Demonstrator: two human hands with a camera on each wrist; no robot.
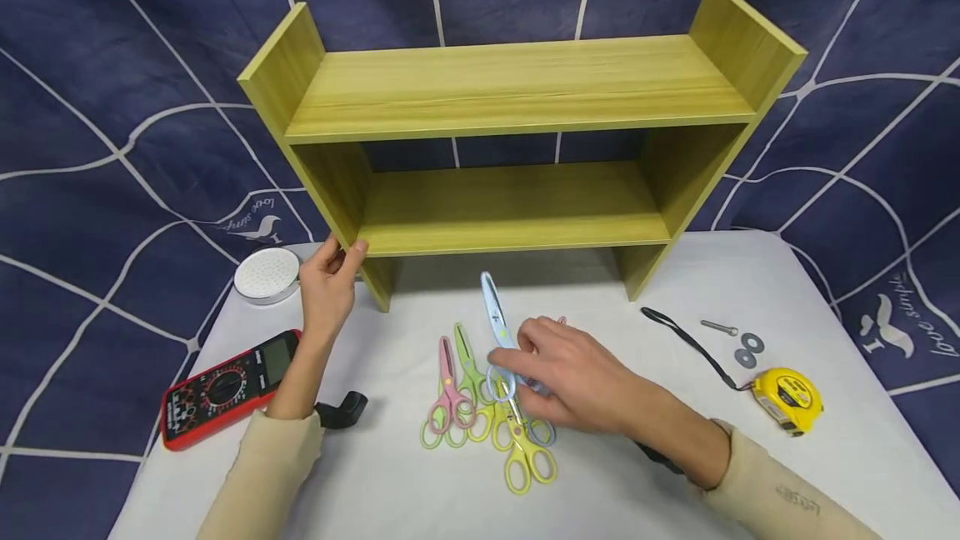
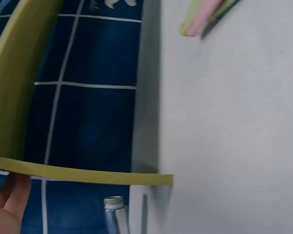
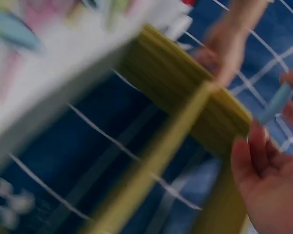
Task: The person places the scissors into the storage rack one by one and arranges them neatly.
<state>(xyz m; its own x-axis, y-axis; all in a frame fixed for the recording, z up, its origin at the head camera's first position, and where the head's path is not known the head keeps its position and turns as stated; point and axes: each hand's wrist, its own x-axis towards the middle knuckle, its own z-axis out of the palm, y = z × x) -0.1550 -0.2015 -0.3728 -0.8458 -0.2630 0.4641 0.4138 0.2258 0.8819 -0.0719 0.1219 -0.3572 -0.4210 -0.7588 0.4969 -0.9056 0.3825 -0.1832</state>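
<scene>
Right hand [image 1: 577, 377] fingers pinch the blue scissors [image 1: 497, 319] by the handle, blades pointing away toward the shelf [image 1: 517, 140]; pink, green and yellow pairs lie just under that hand. Left hand [image 1: 327, 277] curls around the shelf's front corner, probably steadying it.

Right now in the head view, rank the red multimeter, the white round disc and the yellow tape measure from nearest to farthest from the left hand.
1. White round disc, just left of the left hand.
2. Red multimeter, below-left, near the forearm.
3. Yellow tape measure, far right of the table.
</scene>
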